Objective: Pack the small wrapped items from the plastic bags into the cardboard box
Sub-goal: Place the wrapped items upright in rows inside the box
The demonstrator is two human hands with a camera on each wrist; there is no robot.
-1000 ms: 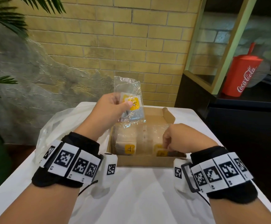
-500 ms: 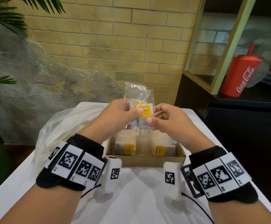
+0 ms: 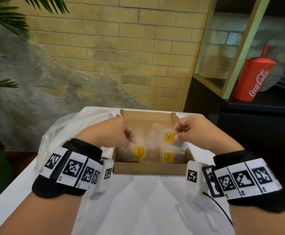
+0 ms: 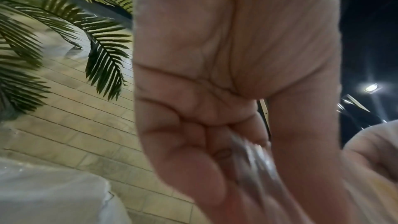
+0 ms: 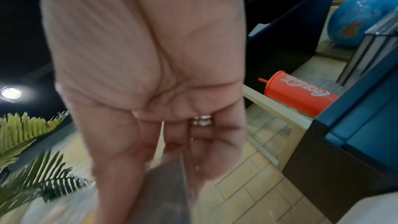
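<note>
An open cardboard box (image 3: 148,169) sits on the white table (image 3: 138,209). Inside it lie clear-wrapped items with yellow labels (image 3: 139,151), packed side by side. Both hands hold another wrapped item (image 3: 169,137) low over the back right of the box. My right hand (image 3: 176,133) pinches it by the yellow label. My left hand (image 3: 129,135) pinches the clear wrapper's left end, which shows as blurred plastic (image 4: 254,159) between thumb and fingers in the left wrist view. The right wrist view shows the item (image 5: 168,185) as a grey blur under the fingers.
A crumpled clear plastic bag (image 3: 67,131) lies on the table left of the box. A dark counter with a red Coca-Cola cup (image 3: 255,78) stands at the right. The brick wall is close behind the table, with palm leaves (image 3: 2,22) at the left.
The wrapped item has come down from above the box to just over its back right. The right hand joined the left on it and the hands moved apart.
</note>
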